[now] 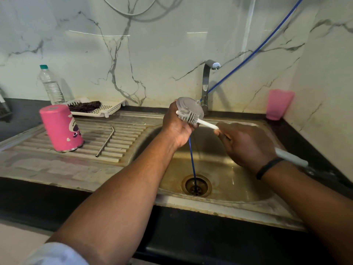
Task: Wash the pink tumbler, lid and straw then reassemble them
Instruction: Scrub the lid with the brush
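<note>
- Holding the clear lid (pixel 188 107) above the sink (pixel 248 188), left hand (pixel 176 129) raised with the forearm reaching diagonally from the lower left, fingers curled behind the lid and clamped on its edge.
- Gripping the white brush (pixel 193 117) by its handle, right hand (pixel 246 144) knuckles up over the basin, fingers wrapped tightly round the handle, wrist wearing a black band (pixel 267 168).
- Pressing the bristle head against the lid's face, handle running down to the right past the wrist.
- Standing upside down on the ribbed drainboard (pixel 124 138), well apart from both hands: pink tumbler (pixel 61 128).
- Lying just beside the tumbler on the ribs: metal straw (pixel 106 143).
- Hanging into the drain (pixel 196 185): 1 blue hose (pixel 192 159).
</note>
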